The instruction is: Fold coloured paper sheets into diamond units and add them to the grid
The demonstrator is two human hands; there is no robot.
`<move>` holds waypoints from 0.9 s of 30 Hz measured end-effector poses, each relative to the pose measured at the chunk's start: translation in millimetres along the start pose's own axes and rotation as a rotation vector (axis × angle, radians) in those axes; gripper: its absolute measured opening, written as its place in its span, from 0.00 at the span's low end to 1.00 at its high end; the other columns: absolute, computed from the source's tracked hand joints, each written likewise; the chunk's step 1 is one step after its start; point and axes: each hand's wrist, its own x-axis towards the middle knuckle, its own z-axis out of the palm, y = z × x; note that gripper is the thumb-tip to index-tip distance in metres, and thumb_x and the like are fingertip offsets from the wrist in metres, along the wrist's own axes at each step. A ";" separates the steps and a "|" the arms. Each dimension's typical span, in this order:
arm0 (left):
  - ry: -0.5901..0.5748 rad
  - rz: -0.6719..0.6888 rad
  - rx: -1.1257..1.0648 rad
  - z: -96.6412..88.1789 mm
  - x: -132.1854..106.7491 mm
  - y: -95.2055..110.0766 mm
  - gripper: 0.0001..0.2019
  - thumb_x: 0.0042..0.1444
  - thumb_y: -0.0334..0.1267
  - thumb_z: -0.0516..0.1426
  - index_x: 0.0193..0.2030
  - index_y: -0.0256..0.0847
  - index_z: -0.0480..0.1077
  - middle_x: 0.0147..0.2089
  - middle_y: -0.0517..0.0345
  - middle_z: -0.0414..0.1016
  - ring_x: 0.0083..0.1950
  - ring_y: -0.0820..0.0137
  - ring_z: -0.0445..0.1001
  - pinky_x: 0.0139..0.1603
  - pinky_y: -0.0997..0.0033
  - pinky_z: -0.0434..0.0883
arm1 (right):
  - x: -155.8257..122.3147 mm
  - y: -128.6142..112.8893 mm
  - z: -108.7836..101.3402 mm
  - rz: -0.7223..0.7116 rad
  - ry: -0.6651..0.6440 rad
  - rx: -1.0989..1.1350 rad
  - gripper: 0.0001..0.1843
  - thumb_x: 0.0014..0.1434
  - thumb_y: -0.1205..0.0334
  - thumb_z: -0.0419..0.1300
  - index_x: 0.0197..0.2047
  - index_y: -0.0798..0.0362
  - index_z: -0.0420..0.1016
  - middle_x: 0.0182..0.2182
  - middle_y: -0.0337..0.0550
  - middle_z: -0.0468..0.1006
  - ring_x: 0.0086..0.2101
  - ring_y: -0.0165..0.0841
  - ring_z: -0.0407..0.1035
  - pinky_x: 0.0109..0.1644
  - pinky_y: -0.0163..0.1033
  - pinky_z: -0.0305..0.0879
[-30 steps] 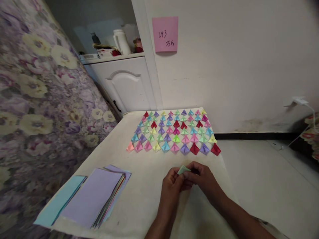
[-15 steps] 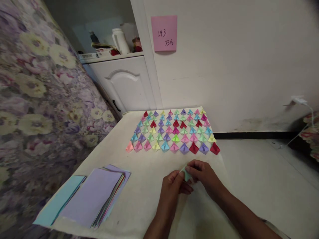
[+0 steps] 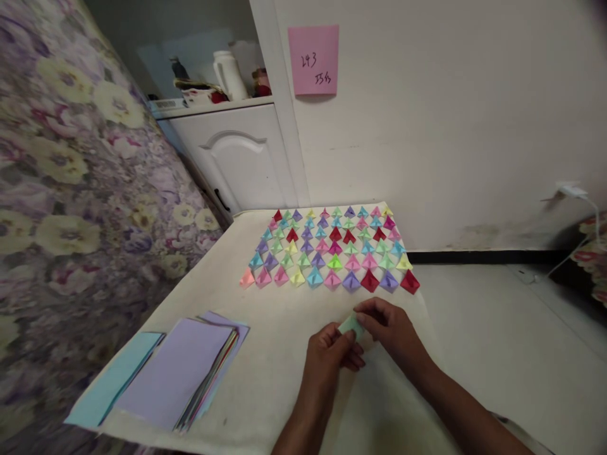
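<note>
Both hands meet over the near middle of the cream table (image 3: 265, 366). My left hand (image 3: 329, 354) and my right hand (image 3: 389, 328) pinch a small pale green folded paper piece (image 3: 351, 325) between their fingertips. Beyond them lie rows of several small folded paper shapes (image 3: 332, 249) in red, pink, blue, green, yellow and purple. The nearest row ends at a red shape (image 3: 410, 282) just past my right hand.
A stack of coloured paper sheets (image 3: 175, 373), lilac on top with a light blue sheet (image 3: 111, 382) beside it, lies at the table's near left. A floral cloth (image 3: 71, 189) rises on the left. A white cabinet (image 3: 237, 158) and a pink note (image 3: 313, 60) stand behind.
The green piece has been turned and lowered slightly between the fingertips; both hands stay in nearly the same place over the table.
</note>
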 end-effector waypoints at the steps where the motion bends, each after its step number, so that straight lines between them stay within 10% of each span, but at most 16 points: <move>1: 0.005 0.001 0.006 0.1 -0.2 0.6 0.10 0.47 0.41 0.59 0.26 0.35 0.67 0.22 0.57 0.74 0.19 0.73 0.70 0.21 0.75 0.65 | -0.8 -1.7 -0.5 -0.029 0.018 -0.038 0.08 0.51 0.60 0.58 0.34 0.54 0.72 0.26 0.39 0.73 0.26 0.30 0.65 0.28 0.34 0.62; 27: 0.010 -0.042 -0.019 -5.5 1.3 4.1 0.08 0.44 0.38 0.60 0.26 0.34 0.69 0.21 0.57 0.74 0.20 0.74 0.71 0.22 0.77 0.65 | -10.9 4.7 6.4 -0.460 -0.102 -0.403 0.08 0.54 0.71 0.53 0.29 0.51 0.71 0.30 0.40 0.67 0.27 0.28 0.64 0.30 0.32 0.61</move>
